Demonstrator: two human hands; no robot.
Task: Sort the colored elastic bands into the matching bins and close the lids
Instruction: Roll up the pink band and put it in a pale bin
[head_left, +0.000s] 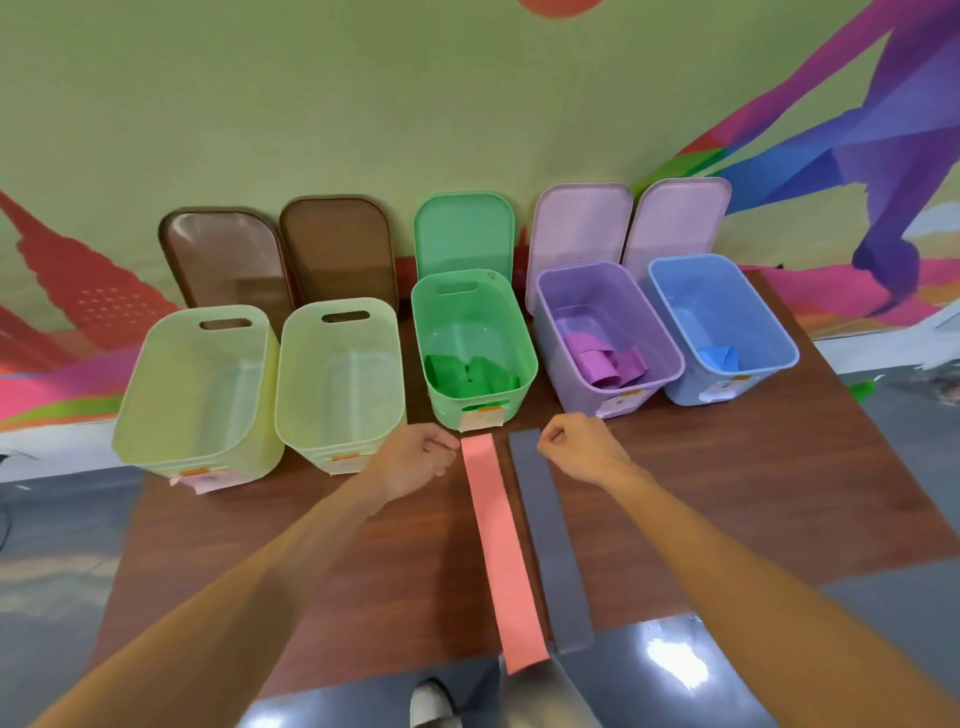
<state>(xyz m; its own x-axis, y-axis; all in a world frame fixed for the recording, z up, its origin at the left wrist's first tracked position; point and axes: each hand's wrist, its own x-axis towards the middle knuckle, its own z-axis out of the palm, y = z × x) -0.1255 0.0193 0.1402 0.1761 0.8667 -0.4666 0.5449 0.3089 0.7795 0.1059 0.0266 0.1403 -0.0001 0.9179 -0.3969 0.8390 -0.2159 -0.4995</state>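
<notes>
The pink band (501, 551) and the grey band (550, 540) lie flat side by side on the tabletop (753, 493), from just in front of the green bin (467, 317) to the near edge. My left grip (415, 457) is curled at the pink band's far end and my right grip (576, 447) is curled at the grey band's far end; I cannot tell if they pinch.

left grip (415, 457), right grip (576, 447) — both curled
</notes>
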